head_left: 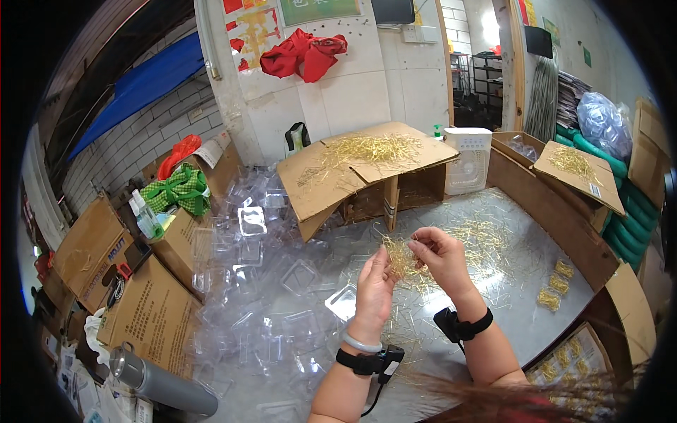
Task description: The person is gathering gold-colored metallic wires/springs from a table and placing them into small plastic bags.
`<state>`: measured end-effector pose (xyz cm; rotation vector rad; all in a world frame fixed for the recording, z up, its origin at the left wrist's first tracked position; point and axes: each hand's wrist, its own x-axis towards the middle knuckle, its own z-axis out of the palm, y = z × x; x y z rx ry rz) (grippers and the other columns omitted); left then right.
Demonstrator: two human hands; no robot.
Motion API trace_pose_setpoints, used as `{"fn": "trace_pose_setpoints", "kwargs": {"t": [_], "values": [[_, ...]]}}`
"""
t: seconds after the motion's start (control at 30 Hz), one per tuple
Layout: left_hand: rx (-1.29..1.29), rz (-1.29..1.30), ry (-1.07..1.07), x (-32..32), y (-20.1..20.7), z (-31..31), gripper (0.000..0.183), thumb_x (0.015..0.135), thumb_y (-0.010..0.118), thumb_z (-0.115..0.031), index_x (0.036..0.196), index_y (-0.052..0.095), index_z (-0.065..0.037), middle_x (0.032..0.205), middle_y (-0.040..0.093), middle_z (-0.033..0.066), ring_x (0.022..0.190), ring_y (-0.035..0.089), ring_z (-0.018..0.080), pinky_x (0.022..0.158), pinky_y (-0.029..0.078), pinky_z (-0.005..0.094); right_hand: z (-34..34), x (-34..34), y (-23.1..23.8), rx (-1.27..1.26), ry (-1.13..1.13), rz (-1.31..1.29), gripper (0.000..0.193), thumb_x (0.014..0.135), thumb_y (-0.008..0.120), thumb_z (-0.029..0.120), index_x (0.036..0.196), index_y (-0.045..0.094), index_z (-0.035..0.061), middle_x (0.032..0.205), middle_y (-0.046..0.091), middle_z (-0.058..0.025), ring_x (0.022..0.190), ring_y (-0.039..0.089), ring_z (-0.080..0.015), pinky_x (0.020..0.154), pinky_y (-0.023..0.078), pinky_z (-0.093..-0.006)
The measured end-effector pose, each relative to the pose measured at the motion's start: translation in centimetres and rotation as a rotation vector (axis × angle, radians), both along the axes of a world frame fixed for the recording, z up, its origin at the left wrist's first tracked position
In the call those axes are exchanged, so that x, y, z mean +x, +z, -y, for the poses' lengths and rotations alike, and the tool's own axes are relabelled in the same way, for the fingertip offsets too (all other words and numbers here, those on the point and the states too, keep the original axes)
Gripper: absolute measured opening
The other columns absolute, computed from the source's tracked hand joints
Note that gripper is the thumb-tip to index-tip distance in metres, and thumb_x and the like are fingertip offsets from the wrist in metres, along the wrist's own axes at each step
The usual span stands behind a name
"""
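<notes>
My left hand is closed around a bundle of thin gold-coloured wire pieces, held just above the table. The fingers of my right hand are pinched together at the bundle's right side, touching the wires. Whether they grip a single piece is too small to make out. Loose gold wire pieces lie scattered on the grey tabletop beyond and beside my right hand. To the left of my hands spreads a heap of clear plastic clamshell boxes.
A cardboard box bears more gold wires on top. Small filled clear boxes stand in a row at the right, with several more in a tray. A grey bottle lies tilted at lower left. A white fan stands behind.
</notes>
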<state>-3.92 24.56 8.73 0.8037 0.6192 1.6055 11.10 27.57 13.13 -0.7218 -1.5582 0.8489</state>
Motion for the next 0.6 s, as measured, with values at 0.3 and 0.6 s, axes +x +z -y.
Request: {"fn": "trace_pose_setpoints", "kwargs": {"t": [0.3, 0.6], "values": [[-0.097, -0.012, -0.148, 1.1, 2.3, 1.9, 0.037, 0.103, 0.059, -0.031, 0.133, 0.054, -0.011, 0.114, 0.065, 0.0019, 0.098, 0.063, 0.0132, 0.080, 0.054, 0.0322, 1.9, 1.0, 2.0, 0.274, 0.175, 0.424, 0.055, 0.087, 0.072, 0.009, 0.139, 0.055, 0.0077, 0.125, 0.063, -0.0167, 0.110, 0.064, -0.0308, 0.088, 0.054, -0.0363], [-0.130, 0.244, -0.022, -0.6, 1.3, 1.0, 0.030, 0.104, 0.055, -0.032, 0.117, 0.061, -0.005, 0.101, 0.068, 0.0032, 0.081, 0.065, 0.0136, 0.067, 0.054, 0.0287, 1.6, 1.4, 1.8, 0.233, 0.069, 0.493, 0.051, 0.086, 0.076, 0.017, 0.132, 0.059, 0.0033, 0.116, 0.065, -0.0181, 0.097, 0.066, -0.0282, 0.079, 0.056, -0.0363]]}}
